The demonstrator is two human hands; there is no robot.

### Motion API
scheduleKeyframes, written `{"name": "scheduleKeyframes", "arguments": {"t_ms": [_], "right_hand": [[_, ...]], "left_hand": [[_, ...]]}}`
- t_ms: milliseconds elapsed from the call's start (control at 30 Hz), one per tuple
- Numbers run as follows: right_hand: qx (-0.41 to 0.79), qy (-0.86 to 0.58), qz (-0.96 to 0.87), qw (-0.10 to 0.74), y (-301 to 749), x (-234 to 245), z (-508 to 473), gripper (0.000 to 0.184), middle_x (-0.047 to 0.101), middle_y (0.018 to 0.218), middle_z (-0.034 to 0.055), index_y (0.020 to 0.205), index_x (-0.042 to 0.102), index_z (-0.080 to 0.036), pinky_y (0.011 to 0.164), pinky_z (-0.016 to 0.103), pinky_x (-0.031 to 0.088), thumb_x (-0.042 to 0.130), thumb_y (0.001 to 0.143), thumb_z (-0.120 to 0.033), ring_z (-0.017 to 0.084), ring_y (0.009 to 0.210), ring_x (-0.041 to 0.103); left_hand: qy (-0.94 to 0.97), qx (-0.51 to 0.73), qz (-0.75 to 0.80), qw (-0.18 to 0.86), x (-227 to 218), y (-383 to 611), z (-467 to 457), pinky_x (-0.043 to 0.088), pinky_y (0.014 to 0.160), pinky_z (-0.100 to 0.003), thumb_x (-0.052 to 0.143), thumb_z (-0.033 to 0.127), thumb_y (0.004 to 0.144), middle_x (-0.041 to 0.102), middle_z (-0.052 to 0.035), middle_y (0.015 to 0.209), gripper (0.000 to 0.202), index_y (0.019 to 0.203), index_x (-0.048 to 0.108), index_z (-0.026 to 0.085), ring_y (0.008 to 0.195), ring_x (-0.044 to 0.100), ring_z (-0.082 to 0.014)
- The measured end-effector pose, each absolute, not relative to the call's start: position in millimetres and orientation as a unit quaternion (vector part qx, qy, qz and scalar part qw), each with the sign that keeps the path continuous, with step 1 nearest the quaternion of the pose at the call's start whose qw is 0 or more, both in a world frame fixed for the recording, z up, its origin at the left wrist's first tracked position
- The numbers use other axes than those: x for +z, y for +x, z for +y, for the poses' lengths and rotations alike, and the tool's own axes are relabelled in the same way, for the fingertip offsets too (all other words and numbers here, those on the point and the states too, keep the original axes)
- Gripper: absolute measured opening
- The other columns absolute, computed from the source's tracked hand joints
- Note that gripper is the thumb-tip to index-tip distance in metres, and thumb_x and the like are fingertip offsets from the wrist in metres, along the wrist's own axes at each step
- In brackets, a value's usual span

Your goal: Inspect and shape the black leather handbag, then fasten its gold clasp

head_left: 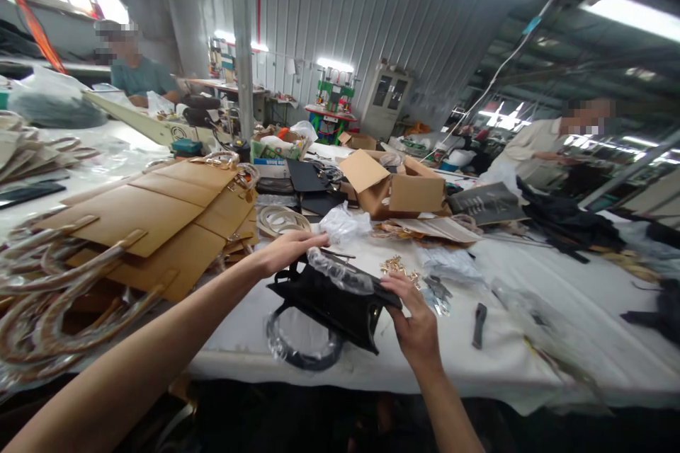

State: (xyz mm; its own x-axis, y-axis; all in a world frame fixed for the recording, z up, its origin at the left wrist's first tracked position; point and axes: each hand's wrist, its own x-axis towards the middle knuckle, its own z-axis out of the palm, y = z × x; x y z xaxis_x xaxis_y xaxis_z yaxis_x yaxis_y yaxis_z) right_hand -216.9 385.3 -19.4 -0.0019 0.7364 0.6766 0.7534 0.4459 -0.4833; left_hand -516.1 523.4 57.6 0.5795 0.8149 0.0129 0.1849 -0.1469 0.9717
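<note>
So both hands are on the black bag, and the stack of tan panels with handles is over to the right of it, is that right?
Not quite: the head view shows the tan panels to the left of the black bag, not the right. The left hand and right hand are both on the bag, as you said.

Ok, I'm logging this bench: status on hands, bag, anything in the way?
Left hand at black bag, left end. Right hand gripping right end. Wrapped handle across it; gold-coloured pieces close beyond.
</note>
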Motion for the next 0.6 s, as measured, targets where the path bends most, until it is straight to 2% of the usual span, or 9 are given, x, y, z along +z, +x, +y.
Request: {"name": "scheduleKeyframes", "arguments": {"t_ms": [67, 100, 167, 267, 333, 433, 533, 600], "right_hand": [[0.048, -0.548, -0.668, 0.501, -211.0, -8.5, 381.4, 0.022, 0.075, 0.116, 0.0073, 0.115, 0.071, -0.025, 0.102, 0.044, 0.056, 0.063, 0.1, -0.039, 0.027, 0.113, 0.069], [0.066, -0.558, -0.646, 0.517, -208.4, -4.0, 379.1, 0.023, 0.075, 0.113, 0.0071, 0.113, 0.071, -0.025, 0.098, 0.041, 0.057, 0.064, 0.098, -0.042, 0.026, 0.108, 0.071], [0.085, -0.564, -0.614, 0.546, -204.2, 2.8, 374.8, 0.028, 0.076, 0.107, 0.0069, 0.108, 0.072, -0.023, 0.092, 0.037, 0.059, 0.067, 0.095, -0.048, 0.025, 0.101, 0.072], [0.119, -0.557, -0.597, 0.565, -201.1, 7.7, 370.1, 0.035, 0.077, 0.104, 0.0074, 0.103, 0.073, -0.023, 0.088, 0.036, 0.058, 0.069, 0.092, -0.055, 0.026, 0.099, 0.072], [0.151, -0.557, -0.593, 0.561, -202.0, 7.8, 368.7, 0.037, 0.076, 0.104, 0.0075, 0.103, 0.073, -0.023, 0.087, 0.036, 0.058, 0.07, 0.09, -0.058, 0.026, 0.099, 0.071], [0.205, -0.565, -0.58, 0.55, -206.7, 3.6, 370.2, 0.039, 0.075, 0.099, 0.0068, 0.106, 0.073, -0.023, 0.085, 0.035, 0.057, 0.07, 0.089, -0.059, 0.026, 0.095, 0.069], [0.287, -0.546, -0.551, 0.562, -213.3, -4.6, 377.0, 0.039, 0.074, 0.097, 0.0055, 0.108, 0.072, -0.024, 0.082, 0.034, 0.057, 0.072, 0.088, -0.057, 0.025, 0.092, 0.069], [0.353, -0.518, -0.518, 0.582, -218.4, -10.9, 384.2, 0.04, 0.075, 0.098, 0.0051, 0.11, 0.071, -0.024, 0.08, 0.034, 0.058, 0.076, 0.085, -0.056, 0.024, 0.089, 0.07]], "left_hand": [[0.654, 0.26, 0.32, 0.634, 72.2, -521.6, 512.2, 0.056, 0.097, -0.046, 0.062, 0.075, 0.085, 0.078, -0.0117, 0.104, 0.065, 0.104, 0.08, 0.016, 0.106, 0.07, -0.036], [0.638, 0.249, 0.295, 0.667, 79.0, -525.2, 506.5, 0.057, 0.094, -0.045, 0.066, 0.074, 0.082, 0.078, -0.0116, 0.101, 0.063, 0.102, 0.08, 0.016, 0.103, 0.07, -0.0352], [0.631, 0.227, 0.253, 0.697, 90.5, -533.0, 494.6, 0.057, 0.091, -0.042, 0.079, 0.065, 0.075, 0.077, -0.0106, 0.103, 0.054, 0.1, 0.08, 0.017, 0.103, 0.07, -0.0347], [0.675, 0.199, 0.261, 0.661, 98.5, -542.3, 474.7, 0.058, 0.084, -0.037, 0.086, 0.048, 0.072, 0.077, -0.0072, 0.105, 0.043, 0.105, 0.079, 0.021, 0.1, 0.07, -0.0335], [0.704, 0.184, 0.295, 0.619, 95.6, -545.1, 461.4, 0.056, 0.073, -0.033, 0.08, 0.051, 0.081, 0.076, -0.0049, 0.094, 0.037, 0.102, 0.077, 0.021, 0.087, 0.071, -0.0285], [0.736, 0.162, 0.341, 0.562, 83.3, -547.1, 445.0, 0.047, 0.06, -0.026, 0.06, 0.063, 0.094, 0.067, -0.0011, 0.075, 0.045, 0.093, 0.07, 0.019, 0.07, 0.065, -0.0202], [0.765, 0.178, 0.345, 0.514, 71.1, -550.8, 434.7, 0.043, 0.064, -0.024, 0.053, 0.064, 0.098, 0.062, 0.0005, 0.076, 0.051, 0.086, 0.067, 0.017, 0.074, 0.058, -0.0165], [0.745, 0.194, 0.347, 0.535, 66.2, -553.9, 429.5, 0.044, 0.068, -0.025, 0.051, 0.064, 0.099, 0.064, -0.0002, 0.081, 0.052, 0.088, 0.069, 0.016, 0.078, 0.058, -0.017]]}}
